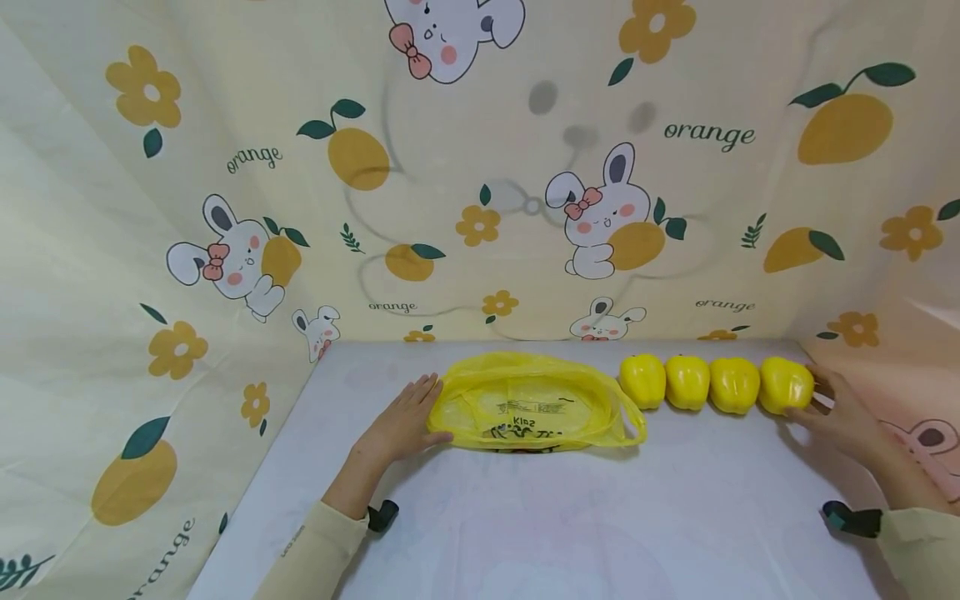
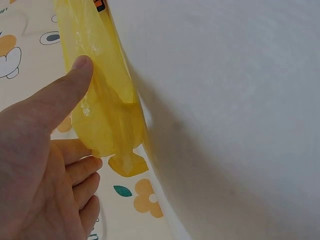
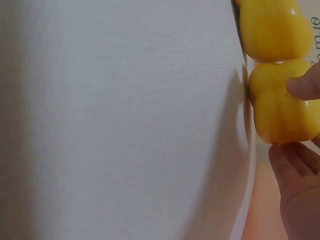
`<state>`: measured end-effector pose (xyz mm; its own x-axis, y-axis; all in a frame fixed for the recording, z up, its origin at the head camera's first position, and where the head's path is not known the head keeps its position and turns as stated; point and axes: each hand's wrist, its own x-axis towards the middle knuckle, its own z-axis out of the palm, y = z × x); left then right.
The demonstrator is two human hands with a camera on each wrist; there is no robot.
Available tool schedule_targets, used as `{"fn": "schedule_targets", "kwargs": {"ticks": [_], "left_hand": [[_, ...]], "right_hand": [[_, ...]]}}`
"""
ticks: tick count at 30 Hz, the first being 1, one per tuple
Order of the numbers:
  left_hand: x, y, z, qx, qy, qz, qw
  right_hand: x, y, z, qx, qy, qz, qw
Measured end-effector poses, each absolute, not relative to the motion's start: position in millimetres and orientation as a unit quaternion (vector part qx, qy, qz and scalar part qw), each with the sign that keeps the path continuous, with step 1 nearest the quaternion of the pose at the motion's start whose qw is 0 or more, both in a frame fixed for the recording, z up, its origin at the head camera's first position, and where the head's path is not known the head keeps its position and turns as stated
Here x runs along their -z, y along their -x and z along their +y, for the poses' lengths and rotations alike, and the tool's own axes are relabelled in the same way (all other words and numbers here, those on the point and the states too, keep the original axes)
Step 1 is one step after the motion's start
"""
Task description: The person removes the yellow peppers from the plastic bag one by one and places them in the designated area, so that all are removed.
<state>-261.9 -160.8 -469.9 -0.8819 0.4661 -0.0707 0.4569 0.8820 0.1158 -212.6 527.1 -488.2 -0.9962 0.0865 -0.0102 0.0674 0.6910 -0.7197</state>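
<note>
A yellow plastic bag (image 1: 525, 437) with dark print lies on the white table, its mouth spread wide and a handle loop at its right. My left hand (image 1: 405, 421) touches the bag's left end with loosely bent fingers; in the left wrist view the thumb (image 2: 75, 85) overlaps the yellow plastic. Several glossy yellow bell peppers stand in a row right of the bag. At the rightmost bell pepper (image 1: 786, 385), my right hand (image 1: 843, 421) holds its side, thumb at the front and fingers round the right. The right wrist view shows this bell pepper (image 3: 282, 115) between thumb and fingers.
Three more bell peppers, a left (image 1: 642, 382), a middle (image 1: 687, 382) and a right one (image 1: 734, 385), stand between bag and right hand. A patterned cloth backdrop (image 1: 480, 167) rises behind the white table (image 1: 555, 517) and along its sides.
</note>
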Motion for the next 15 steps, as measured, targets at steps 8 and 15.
{"fn": "schedule_targets", "kwargs": {"ticks": [8,15], "left_hand": [[468.3,261.3,-160.2,-0.049,-0.238,0.969,0.047],[468.7,261.0,-161.0,-0.051,-0.241,0.968,0.047]], "right_hand": [[485.5,211.0,526.3,-0.392,0.034,-0.919,-0.001],[484.5,208.8,525.4,-0.391,0.045,-0.919,-0.014]]}}
